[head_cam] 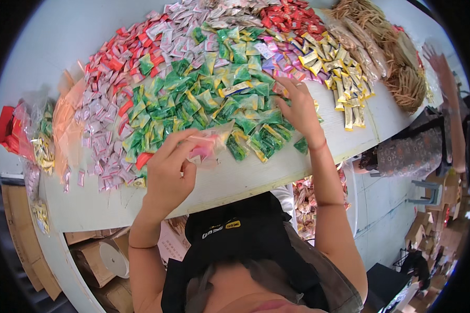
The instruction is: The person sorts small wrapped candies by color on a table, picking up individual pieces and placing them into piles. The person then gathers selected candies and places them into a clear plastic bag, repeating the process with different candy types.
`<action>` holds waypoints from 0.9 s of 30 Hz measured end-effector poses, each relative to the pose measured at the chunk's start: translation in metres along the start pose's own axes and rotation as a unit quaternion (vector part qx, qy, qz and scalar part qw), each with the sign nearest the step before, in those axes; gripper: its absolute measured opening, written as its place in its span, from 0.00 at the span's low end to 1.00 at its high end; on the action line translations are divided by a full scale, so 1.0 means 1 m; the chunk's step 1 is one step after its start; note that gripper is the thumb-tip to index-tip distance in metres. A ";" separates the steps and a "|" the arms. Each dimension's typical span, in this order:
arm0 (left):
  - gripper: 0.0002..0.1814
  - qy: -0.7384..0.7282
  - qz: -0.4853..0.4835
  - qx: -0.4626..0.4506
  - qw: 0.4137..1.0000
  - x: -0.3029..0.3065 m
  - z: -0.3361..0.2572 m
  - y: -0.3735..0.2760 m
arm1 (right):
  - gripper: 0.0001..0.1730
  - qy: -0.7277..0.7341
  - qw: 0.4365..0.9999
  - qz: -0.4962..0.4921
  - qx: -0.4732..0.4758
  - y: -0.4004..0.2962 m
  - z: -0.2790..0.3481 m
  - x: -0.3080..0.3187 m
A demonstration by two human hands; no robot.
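Observation:
My left hand (172,172) grips a small transparent plastic bag (219,137) with pink packets showing inside. Below the bag is the front part of the white table (219,182). Over the right side of a heap of green-and-yellow wrapped packets (196,103) is my right hand (299,107), thumb and forefinger apart. A small red packet (280,90) shows between those fingertips; whether they grip it is unclear. One yellow-ended packet (235,89) lies on top of the green heap.
Pale pink packets (102,144) lie left, red packets (291,17) at the back, yellow-ended packets (350,84) right. Flat orange bags (66,117) lie far left; tan bundles (405,88) lie far right. Another person's hand (434,58) is at the right. Cardboard boxes (90,262) stand below.

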State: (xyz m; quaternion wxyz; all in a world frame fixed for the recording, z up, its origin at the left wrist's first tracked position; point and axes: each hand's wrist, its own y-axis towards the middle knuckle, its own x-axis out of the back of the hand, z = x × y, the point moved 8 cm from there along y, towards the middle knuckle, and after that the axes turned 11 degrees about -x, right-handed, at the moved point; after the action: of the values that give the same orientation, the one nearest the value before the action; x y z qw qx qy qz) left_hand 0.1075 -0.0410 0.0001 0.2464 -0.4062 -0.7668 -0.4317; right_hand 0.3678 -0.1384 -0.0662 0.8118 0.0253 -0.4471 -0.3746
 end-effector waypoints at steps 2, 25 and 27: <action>0.25 -0.037 -0.033 0.004 0.999 0.007 -0.001 0.016 | 0.18 -0.051 0.998 0.026 -0.018 0.008 -0.033 -0.013; 0.28 -0.047 -0.133 -0.011 0.990 0.053 0.039 0.079 | 0.24 -0.293 0.944 0.009 -0.150 0.258 -0.239 0.051; 0.28 -0.034 -0.142 0.000 0.989 0.060 0.043 0.076 | 0.23 -0.298 0.930 0.087 -0.199 0.267 -0.244 0.011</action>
State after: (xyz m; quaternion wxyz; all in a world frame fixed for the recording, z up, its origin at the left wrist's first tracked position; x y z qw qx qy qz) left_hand 0.1369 0.0437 0.0570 0.1560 -0.3080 -0.8245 -0.4484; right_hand 0.7094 -0.0248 -0.1038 0.6592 -0.2885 -0.5848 -0.3743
